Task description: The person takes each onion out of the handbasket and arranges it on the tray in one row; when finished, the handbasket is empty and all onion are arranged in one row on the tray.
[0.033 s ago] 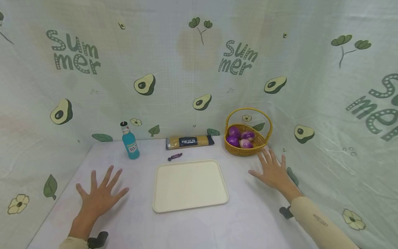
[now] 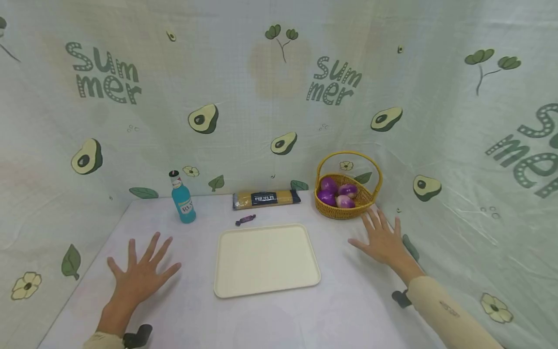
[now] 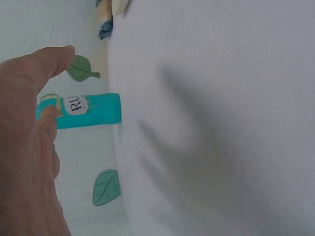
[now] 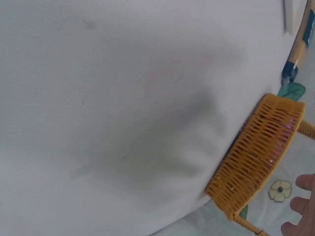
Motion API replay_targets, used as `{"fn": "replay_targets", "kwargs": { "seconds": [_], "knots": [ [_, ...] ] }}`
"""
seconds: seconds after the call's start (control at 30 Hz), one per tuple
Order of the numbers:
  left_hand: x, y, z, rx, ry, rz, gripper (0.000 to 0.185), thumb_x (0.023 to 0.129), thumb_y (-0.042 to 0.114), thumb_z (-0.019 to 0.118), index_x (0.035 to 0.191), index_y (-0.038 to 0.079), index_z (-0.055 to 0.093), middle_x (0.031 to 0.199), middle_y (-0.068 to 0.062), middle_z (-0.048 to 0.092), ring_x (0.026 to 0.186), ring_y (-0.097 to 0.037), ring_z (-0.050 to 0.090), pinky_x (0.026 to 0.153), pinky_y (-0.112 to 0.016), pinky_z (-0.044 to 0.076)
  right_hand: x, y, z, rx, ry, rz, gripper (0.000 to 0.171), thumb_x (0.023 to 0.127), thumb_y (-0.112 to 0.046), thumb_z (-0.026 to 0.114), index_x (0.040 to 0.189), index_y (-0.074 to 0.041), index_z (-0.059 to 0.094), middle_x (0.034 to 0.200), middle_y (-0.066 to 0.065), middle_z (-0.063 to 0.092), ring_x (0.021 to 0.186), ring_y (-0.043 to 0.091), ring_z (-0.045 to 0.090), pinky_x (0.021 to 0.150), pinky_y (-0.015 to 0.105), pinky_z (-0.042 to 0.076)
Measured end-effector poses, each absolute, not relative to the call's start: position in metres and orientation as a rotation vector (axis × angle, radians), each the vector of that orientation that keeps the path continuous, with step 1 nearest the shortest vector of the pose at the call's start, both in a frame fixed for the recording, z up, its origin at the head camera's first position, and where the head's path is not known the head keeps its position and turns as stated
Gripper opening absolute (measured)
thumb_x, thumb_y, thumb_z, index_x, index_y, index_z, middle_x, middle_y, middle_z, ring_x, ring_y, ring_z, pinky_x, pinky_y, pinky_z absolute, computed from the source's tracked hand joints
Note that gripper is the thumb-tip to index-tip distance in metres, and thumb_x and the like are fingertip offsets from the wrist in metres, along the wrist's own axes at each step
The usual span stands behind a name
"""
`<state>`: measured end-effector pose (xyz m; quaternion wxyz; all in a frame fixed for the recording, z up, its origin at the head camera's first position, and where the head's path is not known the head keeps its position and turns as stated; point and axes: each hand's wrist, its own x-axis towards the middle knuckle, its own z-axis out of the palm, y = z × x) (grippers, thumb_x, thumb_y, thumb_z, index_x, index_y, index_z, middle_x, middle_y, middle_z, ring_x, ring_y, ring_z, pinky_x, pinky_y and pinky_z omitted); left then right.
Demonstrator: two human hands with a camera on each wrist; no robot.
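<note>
My left hand (image 2: pixel 138 278) hovers over the left side of the table, fingers spread and holding nothing. Beyond its fingertips stands a blue bottle (image 2: pixel 183 203) with a dark cap, upright. My right hand (image 2: pixel 384 243) is held out on the right, fingers spread apart and nothing in them. Nearest to it is a yellow wicker basket (image 2: pixel 337 213) with a tall arched handle, bearing several purple onions (image 2: pixel 327 197). Between the hands lies a cream rectangular tray (image 2: pixel 267 261) with nothing on it. In the left wrist view, the hand's shadow falls on the white cloth.
Behind the tray lies a small purple wrapped candy (image 2: pixel 246 219). A long pack of pasta (image 2: pixel 266 198) rests farther back, close to the hanging cloth (image 2: pixel 244 97) with printed avocados. That cloth also closes off both sides of the white table (image 2: pixel 270 320).
</note>
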<state>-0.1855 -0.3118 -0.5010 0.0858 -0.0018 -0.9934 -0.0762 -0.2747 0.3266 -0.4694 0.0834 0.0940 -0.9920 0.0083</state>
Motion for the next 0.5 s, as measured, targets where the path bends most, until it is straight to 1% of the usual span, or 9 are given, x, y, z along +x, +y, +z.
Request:
{"fn": "replay_targets", "kwargs": {
  "seconds": [0.1,0.17,0.27,0.33,0.4,0.43,0.5],
  "knots": [
    [-0.187,-0.312,-0.501,-0.012,-2.958,-0.232,0.09,0.091,0.071,0.051,0.16,0.024,0.019,0.167,-0.012,-0.001,0.14,-0.052,-0.027,0.089,-0.077,-0.03,-0.274,0.328,-0.472,0.278,-2.955,0.039,0.103,0.089,-0.075,0.051,0.157,-0.002,0.025,0.165,0.02,0.009,0.149,0.045,0.001,0.106,0.066,-0.024],
    [-0.187,-0.312,-0.5,-0.016,-2.954,-0.241,0.09,0.091,0.071,0.051,0.16,0.024,0.019,0.167,-0.013,0.001,0.14,-0.053,-0.027,0.089,-0.077,-0.03,-0.272,0.328,-0.473,0.274,-2.948,0.049,0.102,0.089,-0.073,0.052,0.157,-0.001,0.026,0.164,0.022,0.012,0.149,0.045,0.005,0.108,0.067,-0.021],
    [-0.19,-0.31,-0.5,-0.02,-2.951,-0.262,0.09,0.091,0.07,0.051,0.16,0.023,0.021,0.166,-0.015,0.011,0.141,-0.053,-0.023,0.09,-0.074,-0.032,-0.273,0.327,-0.475,0.269,-2.932,0.071,0.1,0.09,-0.071,0.054,0.155,0.001,0.029,0.161,0.026,0.02,0.147,0.046,0.013,0.111,0.069,-0.012],
    [-0.191,-0.307,-0.499,-0.018,-2.957,-0.293,0.089,0.091,0.071,0.051,0.159,0.021,0.024,0.163,-0.018,0.021,0.143,-0.054,-0.015,0.092,-0.073,-0.032,-0.275,0.326,-0.474,0.279,-2.924,0.095,0.1,0.09,-0.071,0.053,0.154,0.003,0.031,0.158,0.028,0.025,0.145,0.046,0.018,0.114,0.069,-0.005],
    [-0.193,-0.302,-0.496,-0.022,-2.959,-0.345,0.088,0.091,0.072,0.052,0.158,0.019,0.029,0.159,-0.021,0.031,0.144,-0.055,-0.002,0.096,-0.077,-0.026,-0.277,0.323,-0.472,0.297,-2.914,0.135,0.099,0.091,-0.071,0.053,0.153,0.003,0.032,0.156,0.029,0.029,0.143,0.047,0.023,0.115,0.068,0.003],
    [-0.193,-0.299,-0.495,-0.027,-2.956,-0.377,0.087,0.09,0.071,0.053,0.157,0.018,0.032,0.156,-0.021,0.035,0.144,-0.054,0.005,0.1,-0.079,-0.02,-0.278,0.321,-0.471,0.307,-2.906,0.16,0.099,0.091,-0.07,0.054,0.153,0.003,0.032,0.156,0.029,0.031,0.142,0.047,0.026,0.116,0.067,0.006],
    [-0.194,-0.293,-0.493,-0.042,-2.946,-0.425,0.085,0.091,0.07,0.054,0.154,0.016,0.037,0.152,-0.022,0.041,0.14,-0.053,0.018,0.102,-0.081,-0.003,-0.28,0.318,-0.468,0.319,-2.901,0.212,0.098,0.09,-0.069,0.056,0.153,0.002,0.032,0.155,0.028,0.032,0.141,0.047,0.029,0.116,0.064,0.012]
  ]
}}
